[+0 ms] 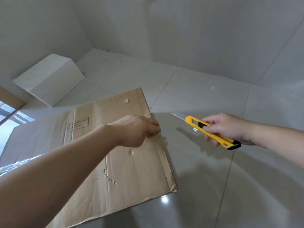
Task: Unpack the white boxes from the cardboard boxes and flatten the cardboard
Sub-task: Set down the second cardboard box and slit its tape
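Cardboard [125,155] flat on floor, light, stiff, creased; left hand [136,130] pinches right edge. Right hand [228,127] grips knife [212,130], blade out. Likely best held by edges.

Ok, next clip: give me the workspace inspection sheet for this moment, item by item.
Surface: glossy pale tiled floor, light reflections on it.
Job's things: flattened cardboard lying on the floor, dented and torn in spots; one white box near the wall corner.
Clutter: small specks of debris on the tiles by the far wall.
Grippers: left hand grips the cardboard's right edge; right hand holds a yellow utility knife, blade extended, pointing away.
Cables: nothing seen.
Surroundings: plain white walls; window area at the left edge, partly visible.
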